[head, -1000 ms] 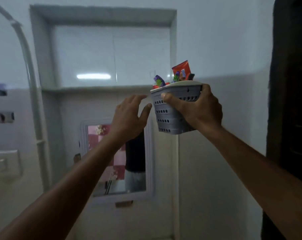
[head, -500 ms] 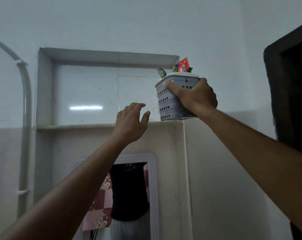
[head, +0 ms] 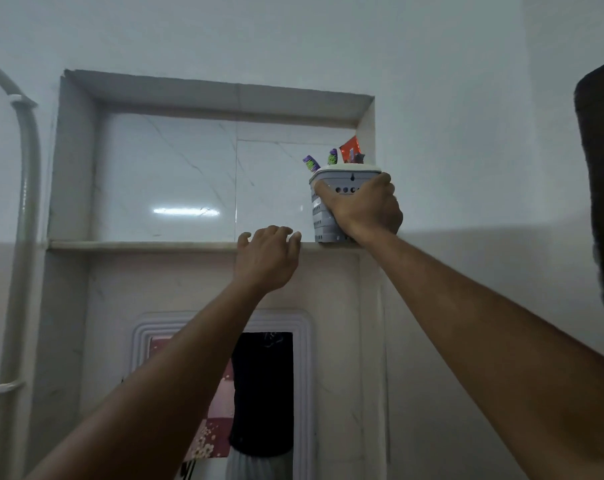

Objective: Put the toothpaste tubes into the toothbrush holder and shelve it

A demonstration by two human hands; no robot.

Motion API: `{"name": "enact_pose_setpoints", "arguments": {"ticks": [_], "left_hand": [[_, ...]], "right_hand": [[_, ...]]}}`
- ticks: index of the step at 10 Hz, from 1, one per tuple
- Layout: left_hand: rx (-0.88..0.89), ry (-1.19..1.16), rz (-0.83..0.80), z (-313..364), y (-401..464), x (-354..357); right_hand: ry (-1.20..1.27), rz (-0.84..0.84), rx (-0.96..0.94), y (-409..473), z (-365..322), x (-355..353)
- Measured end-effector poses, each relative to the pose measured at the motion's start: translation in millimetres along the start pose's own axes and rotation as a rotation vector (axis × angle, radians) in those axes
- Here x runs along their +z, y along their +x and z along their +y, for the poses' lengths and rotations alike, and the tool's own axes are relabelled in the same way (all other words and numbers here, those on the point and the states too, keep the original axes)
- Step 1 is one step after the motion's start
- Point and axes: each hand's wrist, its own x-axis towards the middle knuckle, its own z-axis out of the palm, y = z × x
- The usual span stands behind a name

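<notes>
Right grip (head: 363, 209) clasping toothbrush holder (head: 323, 216) on shelf (head: 138, 244), hiding its front, left grip (head: 267, 258) loose, empty

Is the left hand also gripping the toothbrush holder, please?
No, the left hand is spread open at the shelf edge, apart from the toothbrush holder, which only the right hand grips.

Mirror (head: 221, 393), white pipe (head: 27, 202), maybe door (head: 602, 202).

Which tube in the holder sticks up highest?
The orange-red toothpaste tube, rightmost in the grey perforated plastic toothbrush holder; the purple-and-green tubes beside it sit lower.
</notes>
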Motion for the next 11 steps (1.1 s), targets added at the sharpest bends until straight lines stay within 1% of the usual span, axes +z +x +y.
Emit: {"name": "enact_pose_setpoints", "arguments": {"ticks": [1,2,3,4,5,6,7,8,9,10,11], "left_hand": [[0.013,0.013,0.039,-2,2,5],[0.019,0.022,0.047,1,5,8],[0.025,0.03,0.054,-2,4,12],[0.031,0.044,0.078,-6,2,16],[0.033,0.059,0.099,-7,2,20],[0.051,0.072,0.103,-8,3,22],[0.059,0.07,0.114,-9,4,20],[0.05,0.025,0.085,-9,1,16],[0.052,-0.055,0.091,-10,-5,10],[0.08,-0.139,0.135,-9,-16,1],[0.058,-0.205,0.186,-5,-28,-7]], "right_hand": [[-0.034,0.058,-0.019,-1,7,17],[-0.107,0.168,-0.072,0,11,25],[-0.173,0.219,-0.102,-2,16,31],[-0.212,0.202,-0.187,-6,28,43],[-0.273,0.089,-0.285,-8,50,55],[-0.299,-0.011,-0.276,-9,67,63],[-0.298,-0.038,-0.292,-9,69,63],[-0.225,0.028,-0.301,-14,70,57],[-0.107,0.131,-0.332,-21,75,49],[0.054,0.172,-0.399,-30,80,39],[0.288,0.126,-0.45,-42,80,29]]}}
